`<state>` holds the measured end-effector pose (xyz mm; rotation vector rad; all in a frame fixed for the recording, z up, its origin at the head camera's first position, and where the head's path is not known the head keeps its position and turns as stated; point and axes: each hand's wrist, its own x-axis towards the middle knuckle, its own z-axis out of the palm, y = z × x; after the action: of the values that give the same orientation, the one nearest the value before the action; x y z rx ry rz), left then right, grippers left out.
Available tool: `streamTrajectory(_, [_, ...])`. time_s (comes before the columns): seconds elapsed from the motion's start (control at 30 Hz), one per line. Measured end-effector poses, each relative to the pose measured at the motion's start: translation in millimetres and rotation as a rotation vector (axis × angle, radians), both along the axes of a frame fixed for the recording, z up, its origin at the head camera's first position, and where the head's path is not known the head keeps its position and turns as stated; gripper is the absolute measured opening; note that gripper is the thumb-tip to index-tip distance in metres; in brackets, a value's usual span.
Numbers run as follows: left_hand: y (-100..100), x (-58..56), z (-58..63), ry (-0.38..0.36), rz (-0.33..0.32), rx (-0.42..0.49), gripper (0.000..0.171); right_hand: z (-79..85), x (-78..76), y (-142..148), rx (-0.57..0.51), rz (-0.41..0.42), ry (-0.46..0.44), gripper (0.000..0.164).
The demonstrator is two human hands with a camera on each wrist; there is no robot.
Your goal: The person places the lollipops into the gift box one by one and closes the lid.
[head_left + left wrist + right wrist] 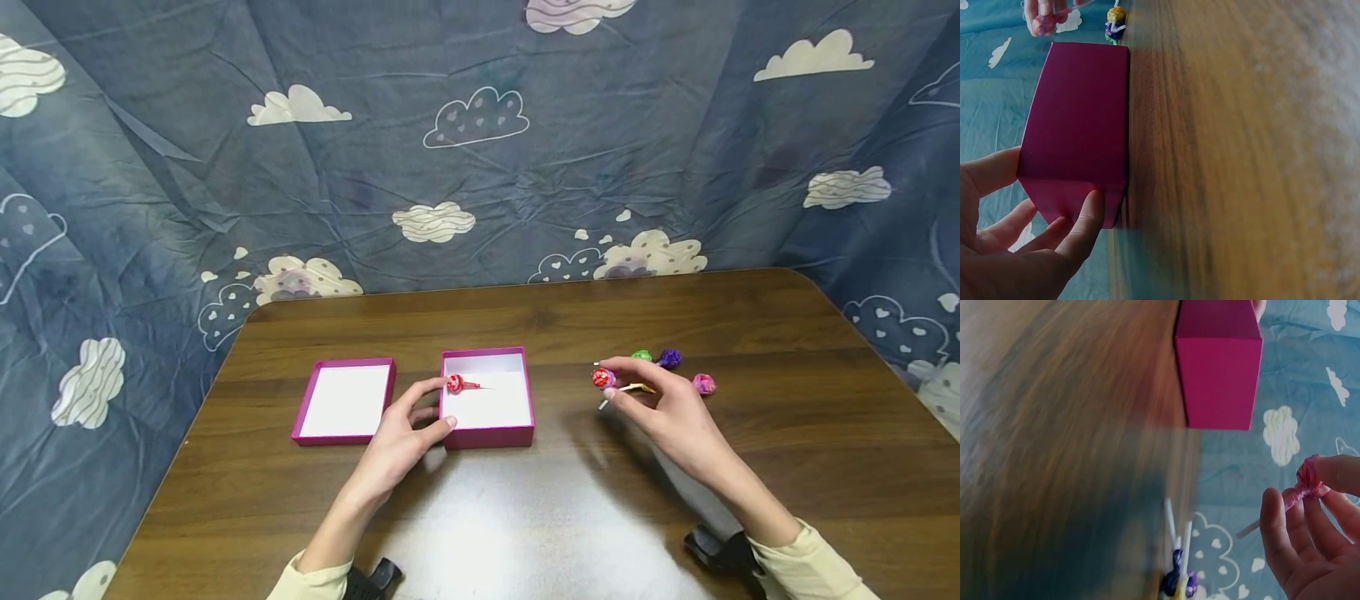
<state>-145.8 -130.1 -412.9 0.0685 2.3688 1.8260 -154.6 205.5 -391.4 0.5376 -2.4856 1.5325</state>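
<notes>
Lollipop [603,378] in right fingers [1272,531]: glossy, crinkled wrapper [1295,497], smooth stick [1249,529]. Box [488,437] at left fingers [1088,219]: smooth, card-like, soft sheen. Worktop [585,500] below fingers: glossy, wood-grained. Backdrop [600,167] beyond fingers: matt, creased cloth.

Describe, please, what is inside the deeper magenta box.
Inside the box, one red-wrapped lollipop shows against the white interior, near the left side. The near wall hides the strip directly behind it, so I can't tell there.

Left of my right fingers [647,372]: bare brown wooden tabletop [562,367], passable up to magenta-walled square cardboard box [489,438]. Just beyond fingers: round purple-wrapped lollipop [671,358] in way.
</notes>
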Motion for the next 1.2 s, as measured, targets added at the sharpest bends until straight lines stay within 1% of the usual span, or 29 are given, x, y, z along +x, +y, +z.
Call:
streamTrajectory(0.1, [0,0.3,0.6,-0.006,-0.001,-0.002,0.054,2.0,-0.5,-5,0.015,-0.003,0.003,0.029])
streamTrajectory(0.2, [0,1.2,4.9,-0.019,-0.004,0.005,0.055,4.4,-1.4,-10,0.044,-0.014,0.002,0.028])
streamTrajectory(0.3, [3,3.5,16.2,-0.025,-0.01,0.009,0.055,6.6,-3.2,-14,0.063,-0.019,0.003,0.028])
streamTrajectory(0.4, [5,8.1,28.0,-0.035,-0.014,0.0,0.055,7.6,-3.9,-18,0.068,-0.011,0.003,0.029])
streamTrajectory(0.5, [5,12.0,34.5,-0.044,-0.018,-0.005,0.054,8.2,-4.4,-22,0.052,0.009,0.008,0.029])
streamTrajectory(0.73, [6,12.7,34.8,-0.031,-0.026,-0.001,0.053,12.7,-6.2,-35,-0.025,0.054,-0.005,0.028])
streamTrajectory(0.8, [6,12.7,34.1,-0.03,-0.019,-0.004,0.054,16.6,-5.9,-39,-0.054,0.079,-0.011,0.028])
streamTrajectory(0.9, [6,14.5,32.3,-0.035,-0.018,-0.003,0.053,25.9,-1.4,-48,-0.082,0.106,-0.017,0.029])
streamTrajectory(1.03, [6,15.0,31.3,-0.038,-0.02,-0.003,0.053,39.1,4.2,-59,-0.089,0.111,-0.025,0.028])
streamTrajectory(1.2, [6,12.5,33.1,-0.033,-0.01,-0.01,0.054,44.9,4.4,-69,-0.092,0.119,-0.035,0.029])
